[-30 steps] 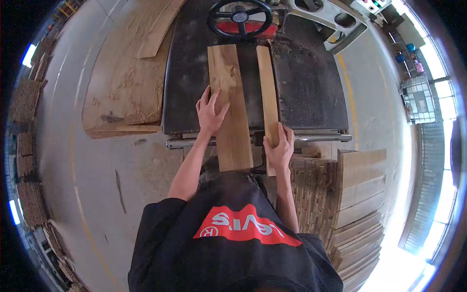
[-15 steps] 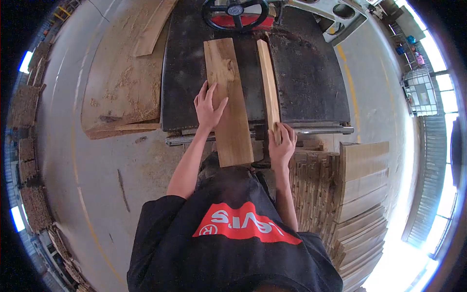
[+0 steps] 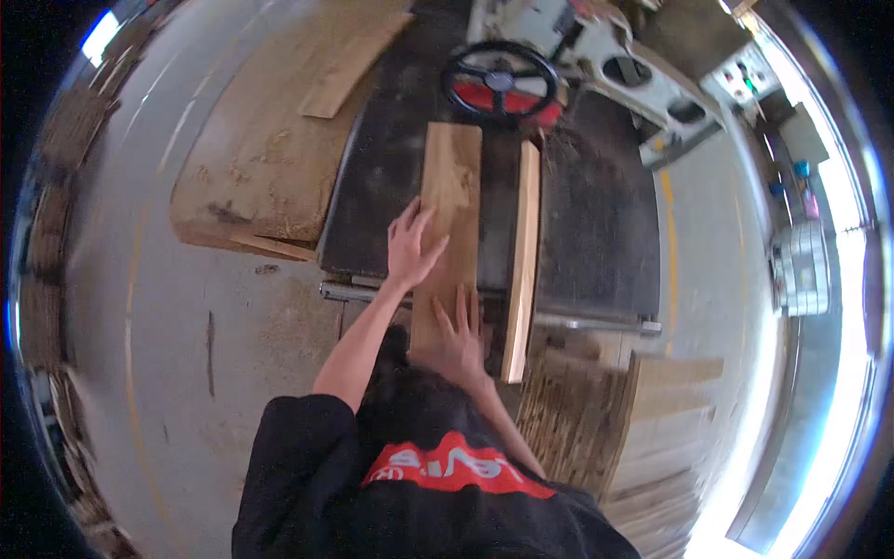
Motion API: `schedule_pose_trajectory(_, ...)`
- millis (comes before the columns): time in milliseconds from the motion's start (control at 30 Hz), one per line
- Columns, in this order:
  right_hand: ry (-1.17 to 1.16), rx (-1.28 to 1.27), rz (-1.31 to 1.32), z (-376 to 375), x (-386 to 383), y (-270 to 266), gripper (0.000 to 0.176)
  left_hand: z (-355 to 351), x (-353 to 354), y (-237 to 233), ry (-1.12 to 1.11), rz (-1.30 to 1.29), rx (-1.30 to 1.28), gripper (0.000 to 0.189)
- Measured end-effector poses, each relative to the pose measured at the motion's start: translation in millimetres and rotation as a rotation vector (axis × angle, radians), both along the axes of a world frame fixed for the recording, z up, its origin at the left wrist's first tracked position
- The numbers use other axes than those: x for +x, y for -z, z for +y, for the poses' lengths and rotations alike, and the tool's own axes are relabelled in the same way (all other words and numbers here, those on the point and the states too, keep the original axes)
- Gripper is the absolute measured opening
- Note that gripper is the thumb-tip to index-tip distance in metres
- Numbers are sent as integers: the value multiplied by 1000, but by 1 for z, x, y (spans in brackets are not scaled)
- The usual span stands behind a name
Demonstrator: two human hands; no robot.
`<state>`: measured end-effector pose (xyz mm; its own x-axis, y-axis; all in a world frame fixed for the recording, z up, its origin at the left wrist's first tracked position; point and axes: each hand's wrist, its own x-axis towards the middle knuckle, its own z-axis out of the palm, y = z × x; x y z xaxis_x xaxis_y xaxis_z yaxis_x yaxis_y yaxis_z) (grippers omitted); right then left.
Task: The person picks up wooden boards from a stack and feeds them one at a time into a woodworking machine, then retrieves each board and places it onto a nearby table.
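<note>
A wide wooden board (image 3: 453, 177) lies lengthwise on the dark machine table (image 3: 372, 177), its near end past the table's front edge. My left hand (image 3: 411, 247) rests at the board's left edge, fingers apart. On the near part of the same board lies my right hand (image 3: 458, 340), blurred, with its fingers spread. To the right of it, apart from the board, a narrow wooden strip (image 3: 525, 252) stretches over the front edge, touched by neither hand.
A black handwheel (image 3: 500, 82) stands at the table's far side, beside a pale machine frame (image 3: 670, 98). Stacked boards (image 3: 666, 410) are at the near right. A sawdust-covered wooden slab (image 3: 265, 158) bearing a loose plank (image 3: 354, 70) lies left of the table.
My right hand has let go of the narrow strip and moved left onto the wide board. The strip now reaches nearer to me. The whole view has turned and shifted.
</note>
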<state>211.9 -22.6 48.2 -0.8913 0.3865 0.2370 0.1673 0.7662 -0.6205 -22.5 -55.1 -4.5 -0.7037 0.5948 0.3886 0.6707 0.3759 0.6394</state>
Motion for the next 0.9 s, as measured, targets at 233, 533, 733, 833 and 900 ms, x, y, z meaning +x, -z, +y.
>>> schedule_pose_trajectory(233, -10, 121, 55, 20, 1, 13, 71, 5, 13, -16, -90, -5, 36, 71)
schedule_pose_trajectory(533, 91, 239, 9, 45, -63, 11, 35, 1, 5, -11, -111, -48, -20, 92)
schedule_pose_trajectory(733, 160, 203, 53, 36, -153, 1, 35, -17, -80, -19, 3, -76, -16, 94)
schedule_pose_trajectory(833, 232, 234, 64, 35, -205, -4, 38, -35, -133, -24, 67, -107, 43, 91)
schedule_pose_trajectory(900, 249, 222, 53, 34, -236, -13, 37, -44, -162, -30, 103, -119, 68, 88)
